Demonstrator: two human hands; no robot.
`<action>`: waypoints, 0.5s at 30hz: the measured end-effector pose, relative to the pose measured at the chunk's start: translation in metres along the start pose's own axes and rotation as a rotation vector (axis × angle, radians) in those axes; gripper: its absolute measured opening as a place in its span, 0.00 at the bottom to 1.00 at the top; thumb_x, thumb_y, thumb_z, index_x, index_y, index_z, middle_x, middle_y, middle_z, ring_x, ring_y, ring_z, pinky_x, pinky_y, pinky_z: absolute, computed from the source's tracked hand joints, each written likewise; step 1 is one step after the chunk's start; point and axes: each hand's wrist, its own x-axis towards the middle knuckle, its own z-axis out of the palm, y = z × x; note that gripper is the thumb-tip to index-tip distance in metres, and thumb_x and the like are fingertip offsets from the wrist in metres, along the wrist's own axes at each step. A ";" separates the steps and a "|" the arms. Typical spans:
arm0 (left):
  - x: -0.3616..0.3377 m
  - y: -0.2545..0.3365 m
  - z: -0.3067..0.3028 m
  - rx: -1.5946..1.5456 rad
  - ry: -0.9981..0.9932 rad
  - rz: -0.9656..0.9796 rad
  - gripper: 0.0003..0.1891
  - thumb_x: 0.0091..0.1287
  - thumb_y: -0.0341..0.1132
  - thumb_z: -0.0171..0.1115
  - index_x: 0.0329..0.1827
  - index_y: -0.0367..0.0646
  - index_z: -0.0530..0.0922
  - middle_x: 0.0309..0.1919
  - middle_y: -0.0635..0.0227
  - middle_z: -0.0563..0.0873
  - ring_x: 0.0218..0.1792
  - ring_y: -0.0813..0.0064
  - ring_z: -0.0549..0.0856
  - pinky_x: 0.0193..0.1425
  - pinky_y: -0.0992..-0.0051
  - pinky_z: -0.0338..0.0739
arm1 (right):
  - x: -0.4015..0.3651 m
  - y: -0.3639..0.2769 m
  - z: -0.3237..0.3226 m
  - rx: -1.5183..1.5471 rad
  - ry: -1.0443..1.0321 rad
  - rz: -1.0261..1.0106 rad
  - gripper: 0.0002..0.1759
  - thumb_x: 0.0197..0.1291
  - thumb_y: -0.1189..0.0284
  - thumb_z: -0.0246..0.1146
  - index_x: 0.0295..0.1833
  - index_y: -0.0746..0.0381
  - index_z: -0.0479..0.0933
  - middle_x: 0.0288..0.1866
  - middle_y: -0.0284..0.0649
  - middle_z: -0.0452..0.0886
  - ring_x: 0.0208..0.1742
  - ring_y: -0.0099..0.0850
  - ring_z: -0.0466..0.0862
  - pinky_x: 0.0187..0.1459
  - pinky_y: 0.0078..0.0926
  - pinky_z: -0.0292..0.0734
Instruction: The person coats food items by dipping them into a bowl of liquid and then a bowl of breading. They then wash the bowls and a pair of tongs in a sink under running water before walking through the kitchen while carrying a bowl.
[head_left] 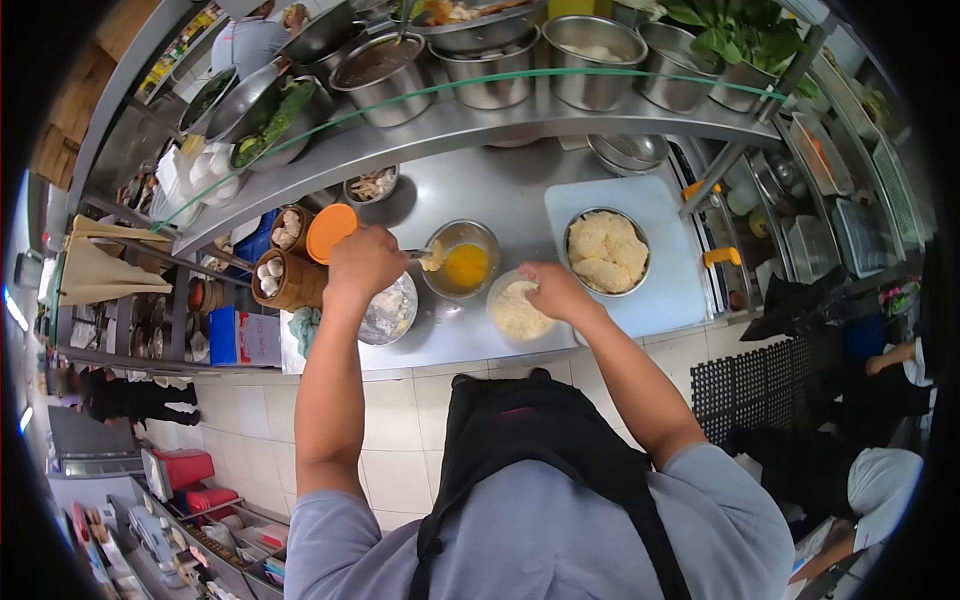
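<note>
My left hand is closed on metal tongs, whose tips hold a pale, wet piece of food at the left rim of a steel bowl. Yellow beaten egg lies in that bowl. My right hand is at the upper right rim of a bowl of breadcrumbs, with its fingers bent over the edge. Partly under my left forearm stands a bowl of white flour. Breaded pieces fill a round steel container on a pale cutting board to the right.
Bamboo steamers and an orange lid stand left of my left hand. A steel shelf with several pots crosses above the counter. Orange-handled tools are at the board's right. Other people are at the right.
</note>
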 end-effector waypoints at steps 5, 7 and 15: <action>-0.026 0.029 -0.014 -0.046 -0.070 0.051 0.13 0.61 0.44 0.63 0.34 0.46 0.89 0.37 0.59 0.89 0.44 0.55 0.87 0.48 0.57 0.81 | -0.003 -0.010 -0.046 0.229 0.143 0.004 0.15 0.57 0.74 0.63 0.50 0.65 0.80 0.48 0.47 0.86 0.50 0.43 0.85 0.55 0.35 0.79; -0.034 0.045 -0.006 -0.157 -0.084 0.123 0.10 0.60 0.43 0.67 0.36 0.49 0.90 0.35 0.58 0.88 0.41 0.55 0.87 0.47 0.59 0.80 | -0.002 -0.013 -0.056 0.321 0.176 0.019 0.15 0.57 0.75 0.63 0.50 0.64 0.80 0.47 0.47 0.86 0.48 0.43 0.85 0.53 0.34 0.79; -0.043 0.093 0.130 -0.067 -0.218 0.113 0.17 0.63 0.49 0.65 0.37 0.43 0.87 0.32 0.51 0.88 0.37 0.50 0.88 0.43 0.55 0.82 | 0.019 0.006 -0.015 0.114 -0.002 -0.062 0.13 0.59 0.73 0.60 0.49 0.62 0.81 0.48 0.48 0.85 0.51 0.44 0.84 0.54 0.37 0.78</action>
